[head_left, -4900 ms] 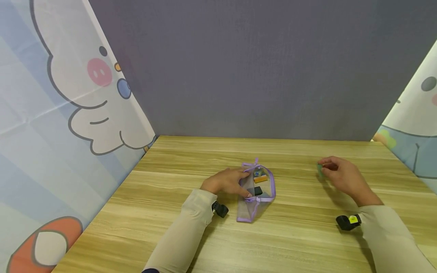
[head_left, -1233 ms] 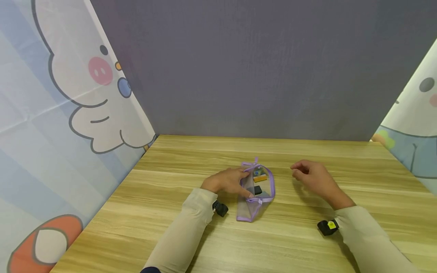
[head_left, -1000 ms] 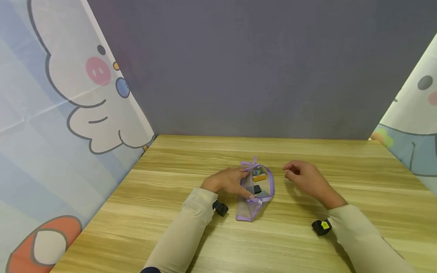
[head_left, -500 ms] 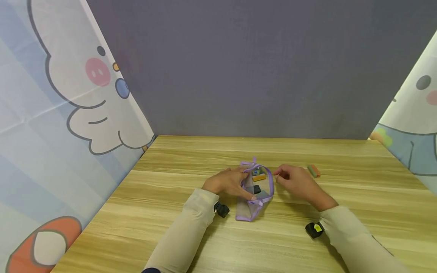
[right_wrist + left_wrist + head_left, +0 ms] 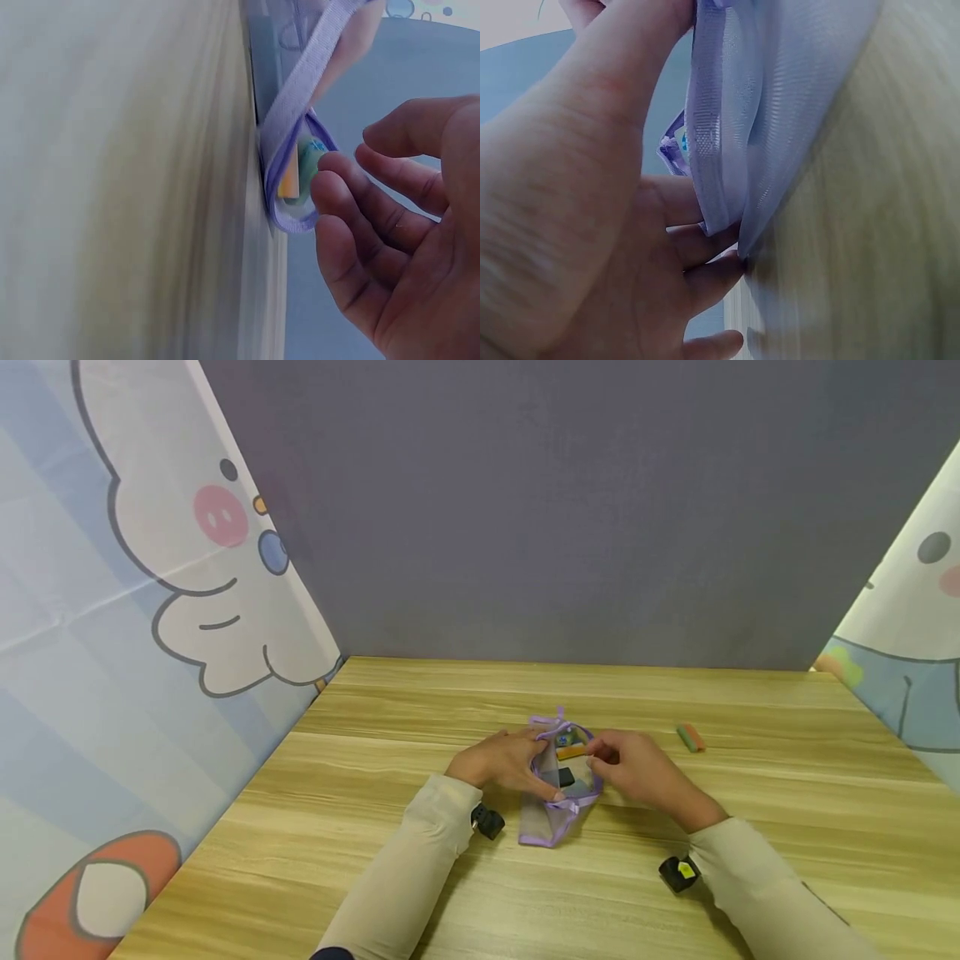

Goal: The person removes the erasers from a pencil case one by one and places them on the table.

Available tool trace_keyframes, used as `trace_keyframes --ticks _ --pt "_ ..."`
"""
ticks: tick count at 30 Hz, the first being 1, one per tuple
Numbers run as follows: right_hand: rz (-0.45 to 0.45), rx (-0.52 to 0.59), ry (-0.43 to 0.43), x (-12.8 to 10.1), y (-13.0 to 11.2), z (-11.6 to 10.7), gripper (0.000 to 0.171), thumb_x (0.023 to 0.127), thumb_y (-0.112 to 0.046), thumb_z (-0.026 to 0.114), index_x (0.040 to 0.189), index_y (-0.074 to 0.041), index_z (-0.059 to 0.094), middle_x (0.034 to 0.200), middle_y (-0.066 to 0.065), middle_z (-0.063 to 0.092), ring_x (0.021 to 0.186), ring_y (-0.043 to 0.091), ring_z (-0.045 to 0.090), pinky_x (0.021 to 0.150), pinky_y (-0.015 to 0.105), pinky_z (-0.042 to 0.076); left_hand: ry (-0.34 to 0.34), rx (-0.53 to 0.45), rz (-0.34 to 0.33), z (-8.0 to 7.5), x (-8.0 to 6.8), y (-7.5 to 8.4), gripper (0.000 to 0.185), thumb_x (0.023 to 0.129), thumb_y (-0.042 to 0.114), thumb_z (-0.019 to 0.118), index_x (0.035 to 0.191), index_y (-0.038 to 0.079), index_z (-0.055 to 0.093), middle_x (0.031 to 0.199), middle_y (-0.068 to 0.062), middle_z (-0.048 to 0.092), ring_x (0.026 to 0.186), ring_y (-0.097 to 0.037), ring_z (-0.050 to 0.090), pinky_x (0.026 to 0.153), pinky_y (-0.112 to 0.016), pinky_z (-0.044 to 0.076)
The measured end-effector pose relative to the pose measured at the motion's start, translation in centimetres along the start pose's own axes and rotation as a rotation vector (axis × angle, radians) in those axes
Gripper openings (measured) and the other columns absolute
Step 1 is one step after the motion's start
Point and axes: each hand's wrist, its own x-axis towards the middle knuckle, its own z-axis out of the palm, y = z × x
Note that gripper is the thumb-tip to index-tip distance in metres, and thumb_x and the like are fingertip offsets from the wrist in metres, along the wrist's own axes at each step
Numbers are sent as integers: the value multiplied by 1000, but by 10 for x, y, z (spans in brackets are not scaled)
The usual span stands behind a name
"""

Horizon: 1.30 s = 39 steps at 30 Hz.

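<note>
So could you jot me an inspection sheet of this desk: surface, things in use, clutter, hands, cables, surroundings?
Surface: wooden table, light grain.
Job's things: purple mesh pouch, open, with small orange and black items inside.
Clutter: green-and-orange piece lying apart, right of the pouch.
Hands: left hand holds the pouch's left rim; right hand is at the right rim, fingers curled; whether it grips is unclear.
Cables: nothing seen.
Surroundings: grey back wall, cartoon curtains either side.
</note>
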Motion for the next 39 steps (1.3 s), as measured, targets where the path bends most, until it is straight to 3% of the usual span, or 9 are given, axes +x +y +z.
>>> trace_keyframes --ticks 12,21,39 --pt "-5 -20 -39 -1 -3 1 11 93 -9 66 102 -4 71 86 -4 67 80 11 62 69 29 53 14 -5 -22 1 -1 4 103 81 74 66 155 8 38 164 -5 25 151 -19 19 119 -55 14" --pt "7 30 -91 -2 -7 1 12 94 -11 68 104 -4 71 89 -4 67 83 12 62 70 30 53 14 -16 -27 1 -1 3 102 82 75 64 155 9 37 166 0 19 151 -17 18 120 -56 13" --pt "-12 -2 -180 -4 -12 6 12 93 -7 69 104 -6 68 91 -4 68 85 11 64 73 30 54 25 13 -44 0 -3 5 101 81 76 64 154 10 40 165 -1 24 150 -17 20 119 -57 14"
